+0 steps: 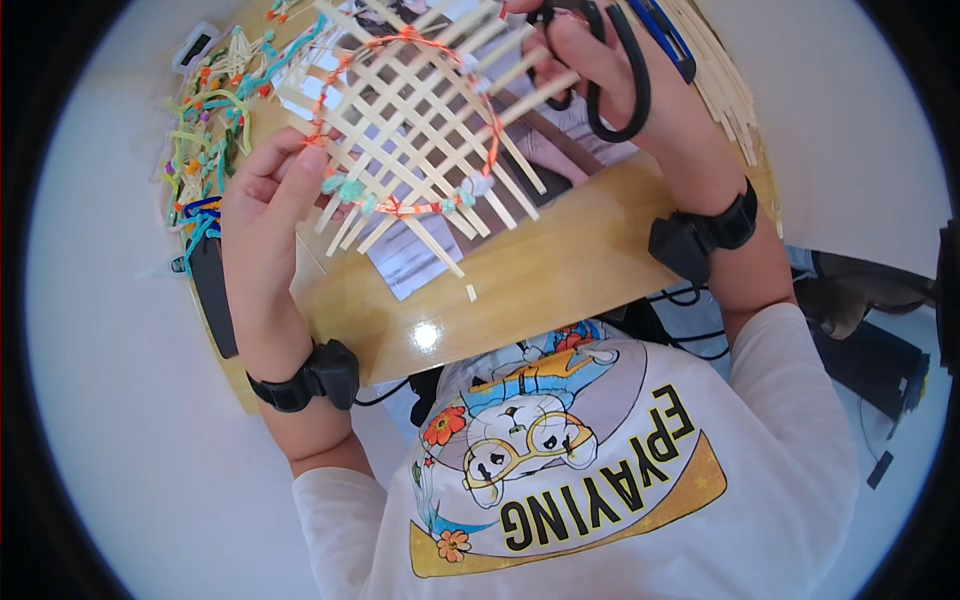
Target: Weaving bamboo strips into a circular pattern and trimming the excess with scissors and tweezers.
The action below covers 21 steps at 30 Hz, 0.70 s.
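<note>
The left hand (265, 205) has its grip closed on the left edge of the lattice (410, 140), held above the counter (560, 240) and ringed with orange yarn (407, 35). The right hand (600, 70) grips black scissors (641, 95) at the lattice's upper right; blade contact cannot be determined.

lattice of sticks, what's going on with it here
A person's left hand holds the lattice by its left edge. The right hand, at its upper right, holds what look like black-handled scissors. An orange ring is on the lattice, with strip ends jutting past it. Loose strips lie at right.
</note>
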### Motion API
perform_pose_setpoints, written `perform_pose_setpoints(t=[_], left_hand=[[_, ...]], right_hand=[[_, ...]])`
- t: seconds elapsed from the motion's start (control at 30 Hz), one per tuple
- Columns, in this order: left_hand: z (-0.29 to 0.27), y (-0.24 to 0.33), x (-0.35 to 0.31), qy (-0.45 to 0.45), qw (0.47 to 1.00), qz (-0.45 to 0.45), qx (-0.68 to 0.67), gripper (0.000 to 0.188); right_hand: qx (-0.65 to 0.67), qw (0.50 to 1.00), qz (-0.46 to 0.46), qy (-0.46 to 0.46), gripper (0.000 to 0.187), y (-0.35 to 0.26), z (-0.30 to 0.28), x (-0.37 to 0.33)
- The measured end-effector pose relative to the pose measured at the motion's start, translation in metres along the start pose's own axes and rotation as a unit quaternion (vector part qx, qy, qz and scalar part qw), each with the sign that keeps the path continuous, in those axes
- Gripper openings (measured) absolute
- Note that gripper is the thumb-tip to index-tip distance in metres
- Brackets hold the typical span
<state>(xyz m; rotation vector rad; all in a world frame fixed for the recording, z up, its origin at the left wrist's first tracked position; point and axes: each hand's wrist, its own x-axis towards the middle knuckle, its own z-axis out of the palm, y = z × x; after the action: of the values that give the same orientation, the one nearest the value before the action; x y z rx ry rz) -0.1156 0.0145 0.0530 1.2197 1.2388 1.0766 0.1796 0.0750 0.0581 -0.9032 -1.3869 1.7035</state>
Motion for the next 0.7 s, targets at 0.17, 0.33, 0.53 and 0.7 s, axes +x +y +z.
perform_pose_setpoints(t=[0.17,0.33,0.53,0.7], left_hand=[[0.004,0.010,-0.006,0.080,0.994,0.050,-0.056,0.021],[0.001,0.007,-0.009,0.112,0.986,0.077,-0.093,0.023],[0.004,0.008,-0.008,0.112,0.987,0.084,-0.075,0.021],[0.008,0.005,-0.006,0.109,0.990,0.060,-0.069,0.020]], right_hand=[[-0.019,0.996,-0.083,-0.033,0.033,0.017,-0.017,0.000],[-0.121,0.991,0.014,-0.051,0.037,0.014,0.014,-0.015],[-0.083,0.993,0.024,-0.076,0.037,0.010,0.020,-0.014],[-0.065,0.994,0.019,-0.084,0.039,0.009,0.020,-0.013]])
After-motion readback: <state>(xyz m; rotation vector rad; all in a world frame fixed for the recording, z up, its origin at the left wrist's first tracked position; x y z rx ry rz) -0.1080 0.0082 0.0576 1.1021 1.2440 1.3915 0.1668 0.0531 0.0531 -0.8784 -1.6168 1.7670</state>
